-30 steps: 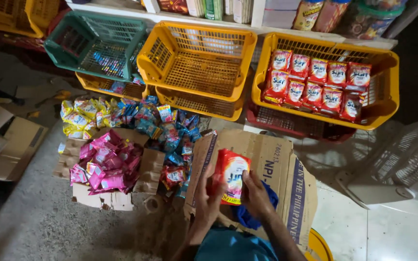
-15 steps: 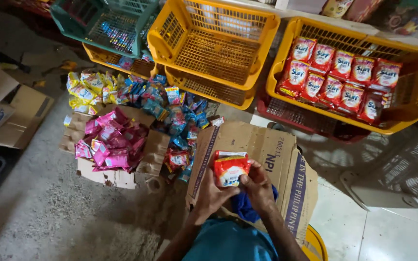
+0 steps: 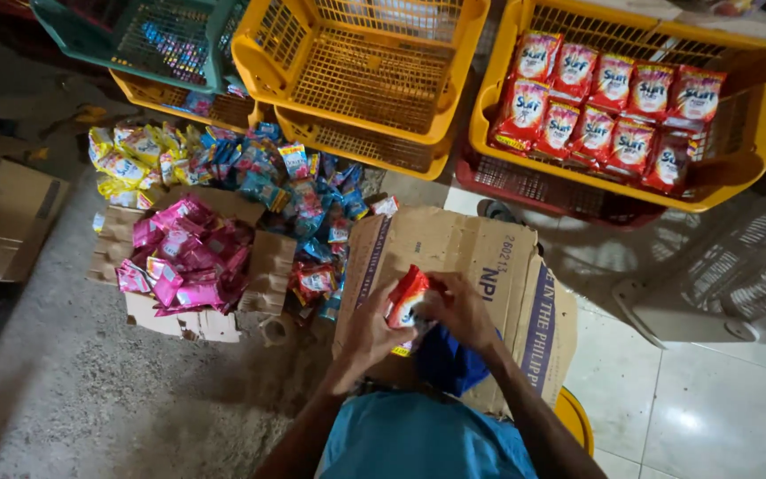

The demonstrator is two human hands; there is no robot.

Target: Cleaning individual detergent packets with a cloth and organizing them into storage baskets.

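Observation:
My left hand (image 3: 372, 333) and my right hand (image 3: 460, 309) both grip a small stack of red sachets (image 3: 407, 297) above a brown cardboard box (image 3: 480, 257). A blue cloth (image 3: 449, 364) sits under my right hand. More red sachets (image 3: 605, 102) lie in two rows in a yellow basket (image 3: 755, 168) at the upper right.
Empty yellow baskets (image 3: 361, 71) and a green basket (image 3: 135, 35) stand at the top. Pink sachets (image 3: 188, 257), yellow sachets (image 3: 130, 155) and blue sachets (image 3: 294, 182) lie on flattened cardboard at the left. A white basket (image 3: 729, 284) sits on the tiled floor at the right.
I have lowered the red sachets toward the cardboard box and turned them edge-on. My head has moved nearer, so everything looks larger.

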